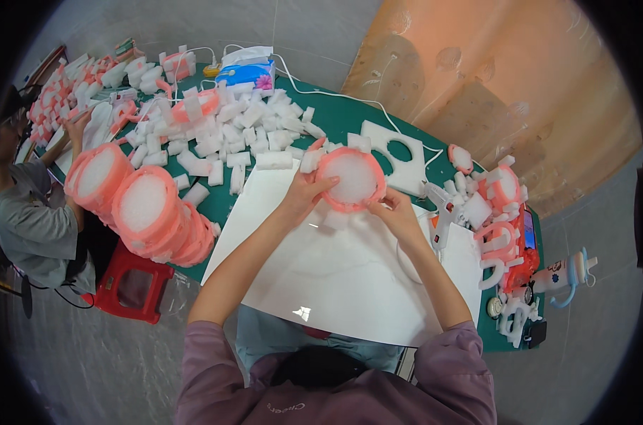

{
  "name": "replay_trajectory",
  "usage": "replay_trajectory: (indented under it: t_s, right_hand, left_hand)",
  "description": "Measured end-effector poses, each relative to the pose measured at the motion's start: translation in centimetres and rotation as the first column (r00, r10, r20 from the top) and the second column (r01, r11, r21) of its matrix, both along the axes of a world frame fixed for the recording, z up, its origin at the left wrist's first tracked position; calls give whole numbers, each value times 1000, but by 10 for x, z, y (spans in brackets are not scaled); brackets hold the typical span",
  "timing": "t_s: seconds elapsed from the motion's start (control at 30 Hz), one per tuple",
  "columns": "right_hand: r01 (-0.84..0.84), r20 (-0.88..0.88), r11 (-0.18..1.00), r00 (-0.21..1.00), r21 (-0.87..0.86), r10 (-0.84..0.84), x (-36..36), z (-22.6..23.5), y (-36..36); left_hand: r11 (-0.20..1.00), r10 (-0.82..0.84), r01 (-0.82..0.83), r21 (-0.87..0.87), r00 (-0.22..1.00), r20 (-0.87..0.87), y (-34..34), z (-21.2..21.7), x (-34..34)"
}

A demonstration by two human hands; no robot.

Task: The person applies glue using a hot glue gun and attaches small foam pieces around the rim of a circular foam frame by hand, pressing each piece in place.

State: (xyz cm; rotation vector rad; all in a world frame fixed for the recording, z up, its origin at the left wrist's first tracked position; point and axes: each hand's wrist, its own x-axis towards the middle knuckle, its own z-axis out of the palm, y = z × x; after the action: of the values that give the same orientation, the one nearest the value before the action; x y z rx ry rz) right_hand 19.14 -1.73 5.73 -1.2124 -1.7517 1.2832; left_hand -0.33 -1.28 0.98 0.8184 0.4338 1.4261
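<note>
Between my two hands is a round foam piece (350,178) with a white disc face and a pink ring around it, held above a glossy white board (300,276). My left hand (307,193) grips its left edge, the thumb lying on the white face. At the lower right edge, my right hand (396,212) pinches the pink rim. Small white foam blocks stick out around the ring. Just beyond it lies a white foam sheet (408,176) with round cut-outs. Right of my right hand rests what looks like a white glue gun (445,218).
Stacked pink-rimmed foam rounds (143,202) stand at the left. White foam blocks (240,124) heap behind, beside a blue tissue pack (245,74). More foam pieces (502,188) and a cup (559,275) are right. A person (38,212) works left, near a red stool (130,280).
</note>
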Motion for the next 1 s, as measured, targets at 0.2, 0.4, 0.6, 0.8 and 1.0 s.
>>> replay_trajectory:
  t_s: [0.2,0.4,0.6,0.8,1.0]
  right_hand:
    - [82,-43,966,996,244,-74,15,40,23]
    - [-40,124,862,992,505,-27,22,73,38]
    - [-368,462,807,876,462,135,5,67,35]
    - [-420,518,774,844,473,142,-13,45,33]
    - [-430,550,769,826,472,124,-9,42,28]
  left_hand:
    - [981,24,-13,191,998,-58,9,-13,-6]
    - [966,213,-225,124,972,104,22,-12,-26]
    - [939,304,-278,205,946,-110,21,-1,-38]
    - [893,324,-143,426,862,-389,9,13,-37]
    - [907,330,-27,420,663,-672,4,15,-30]
